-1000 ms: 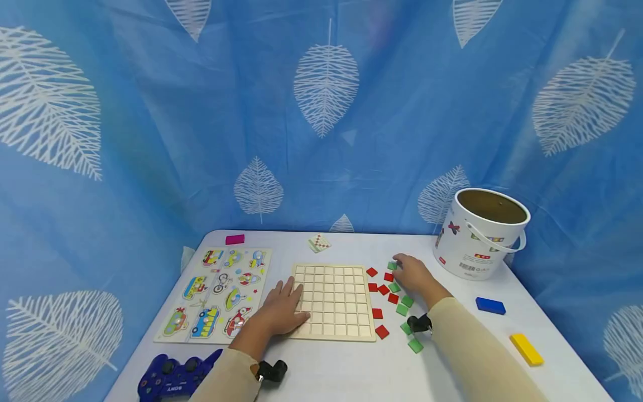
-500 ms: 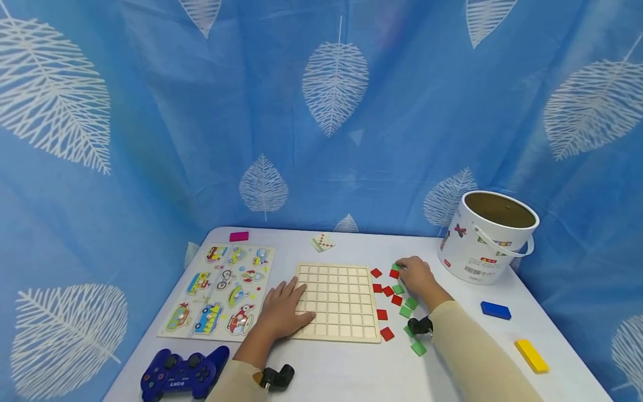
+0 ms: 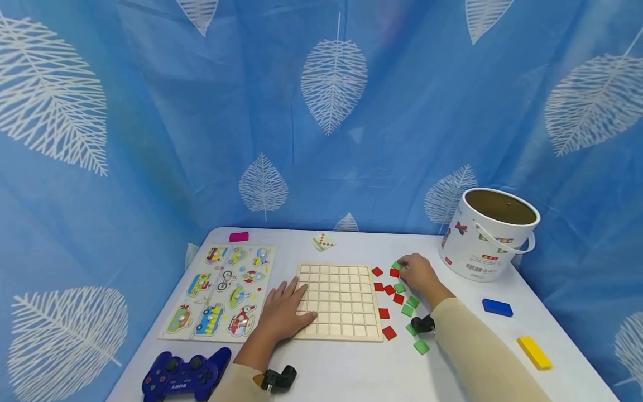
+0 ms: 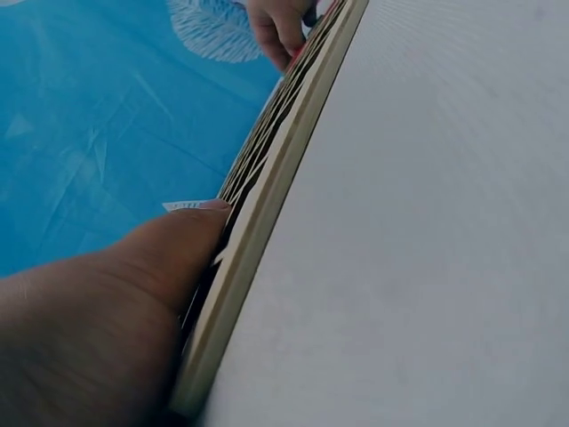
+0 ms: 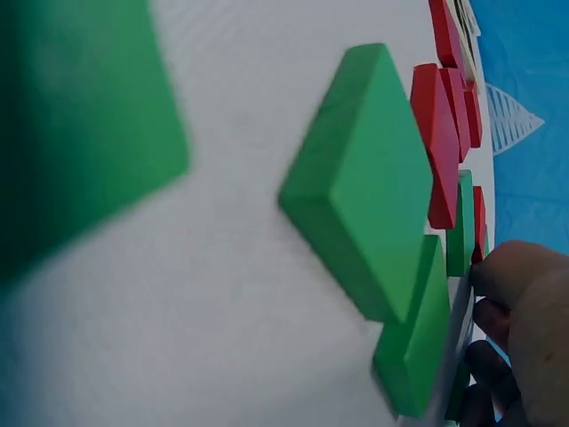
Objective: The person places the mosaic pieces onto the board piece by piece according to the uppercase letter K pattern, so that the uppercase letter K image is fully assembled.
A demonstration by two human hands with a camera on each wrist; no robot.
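My left hand rests on the left edge of a square wooden grid board, fingers spread and straight. In the left wrist view, the thumb lies along the board's edge. My right hand is low over the table among small square tiles, its fingertips at a green tile beside a red tile. In the right wrist view, the right hand's fingers are bent; whether they pinch a tile is hidden. More red tiles and green tiles lie right of the board.
A picture puzzle board lies on the left, with a blue game controller in front. At the back are a pink block and a patterned card. A white bucket, blue block and yellow block stand right.
The head view has shifted slightly. My right hand stays at the far tiles, and one red tile now sits closer to the green tile by the fingertips. My left hand stays on the board.
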